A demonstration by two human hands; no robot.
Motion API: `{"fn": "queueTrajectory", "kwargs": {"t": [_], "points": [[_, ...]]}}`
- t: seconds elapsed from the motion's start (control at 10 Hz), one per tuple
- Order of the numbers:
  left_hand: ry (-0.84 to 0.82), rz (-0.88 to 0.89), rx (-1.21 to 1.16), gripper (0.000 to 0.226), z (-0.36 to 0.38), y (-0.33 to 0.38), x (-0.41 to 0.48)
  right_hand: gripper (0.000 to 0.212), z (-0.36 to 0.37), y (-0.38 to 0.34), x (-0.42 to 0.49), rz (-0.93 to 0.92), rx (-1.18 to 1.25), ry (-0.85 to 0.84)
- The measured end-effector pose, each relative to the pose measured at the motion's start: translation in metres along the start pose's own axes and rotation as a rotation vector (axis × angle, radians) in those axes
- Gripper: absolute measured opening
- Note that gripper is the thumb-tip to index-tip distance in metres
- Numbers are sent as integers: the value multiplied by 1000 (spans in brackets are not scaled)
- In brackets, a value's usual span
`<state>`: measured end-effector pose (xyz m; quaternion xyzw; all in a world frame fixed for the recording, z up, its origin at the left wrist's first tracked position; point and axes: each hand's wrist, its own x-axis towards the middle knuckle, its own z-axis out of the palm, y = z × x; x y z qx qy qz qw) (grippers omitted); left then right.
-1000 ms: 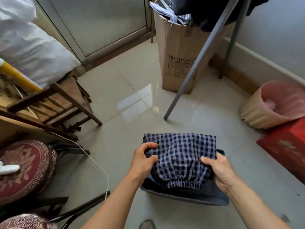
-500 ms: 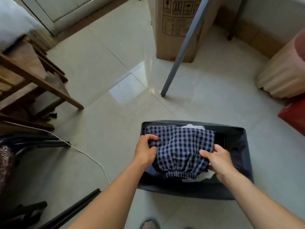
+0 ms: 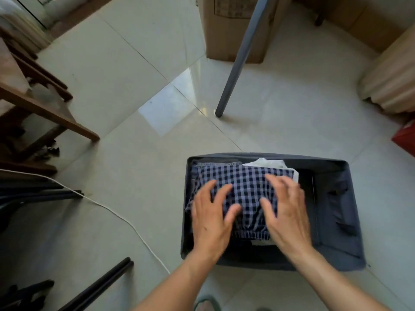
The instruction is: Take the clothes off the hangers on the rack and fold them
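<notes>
Folded checked shorts [image 3: 244,187] in bin [image 3: 334,221], left hand [image 3: 211,218], right hand [image 3: 285,212] flat on top

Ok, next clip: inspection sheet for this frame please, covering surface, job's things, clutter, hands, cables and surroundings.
Surface: glossy pale tiled floor, with light reflecting off it.
Job's things: folded blue-and-white checked garment lies in the dark grey fabric storage box, on top of a white garment and a denim piece.
Clutter: two black poles at lower left.
Hands: left hand and right hand are flat, fingers spread, pressing on the checked garment.
Cables: white cord trails across the floor, left of the box.
Surroundings: grey metal rack leg, brown cardboard carton, wooden frame, pink ribbed bin, red box.
</notes>
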<state>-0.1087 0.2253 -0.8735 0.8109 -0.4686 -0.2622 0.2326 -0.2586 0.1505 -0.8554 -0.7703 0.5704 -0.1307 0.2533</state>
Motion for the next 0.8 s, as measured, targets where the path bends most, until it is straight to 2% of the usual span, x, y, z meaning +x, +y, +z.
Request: {"fn": "queueTrajectory", "kwargs": {"t": [0.1,0.2,0.5,0.7,0.8], "points": [[-305,27,133,74,14,-6,-3,80,10,5,-1,14,-108,-402],[-495,-45,191,88,25,-13,14,93,22,19,11,138,-117,-544],[-584,-111,244,92,49,-15,38,100,44,41,36,216,-88,-624],[-727,-217,225,91,1,17,34,104,-5,5,27,295,-109,-689],[-627,-241,186,74,-17,30,25,101,-20,-14,16,273,-62,-664]]}}
